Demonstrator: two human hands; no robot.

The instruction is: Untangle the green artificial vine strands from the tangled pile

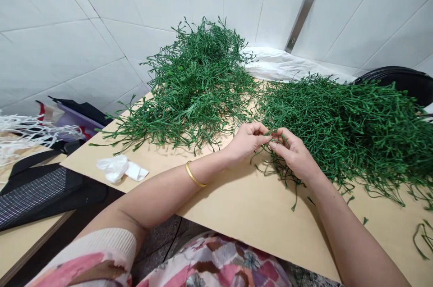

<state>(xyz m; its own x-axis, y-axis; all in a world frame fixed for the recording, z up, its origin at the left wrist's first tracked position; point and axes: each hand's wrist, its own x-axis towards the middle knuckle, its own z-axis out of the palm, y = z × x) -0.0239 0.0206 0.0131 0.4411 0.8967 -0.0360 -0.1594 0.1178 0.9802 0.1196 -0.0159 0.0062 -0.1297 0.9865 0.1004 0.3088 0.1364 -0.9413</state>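
Observation:
Both hands meet over the front of the table (219, 206), fingertips almost touching. My left hand (248, 140) pinches a thin green plastic stem (269, 134), and a gold bangle (194, 174) circles that wrist. My right hand (292, 152) is closed on the same small stem piece, thumb against fingers; its exact ends are hidden by the fingertips. Close behind the right hand spreads a large heap of green artificial stems (338, 120). A second, taller heap of such stems (203, 79) lies beyond the left hand.
A crumpled white tissue (117, 169) lies near the table's left edge. White plastic (270, 64) runs along the tiled wall below a metal bracket (304, 12). Black round items (395, 77) stand back right. Left are a black mesh item (34, 192) and white netting (27, 131).

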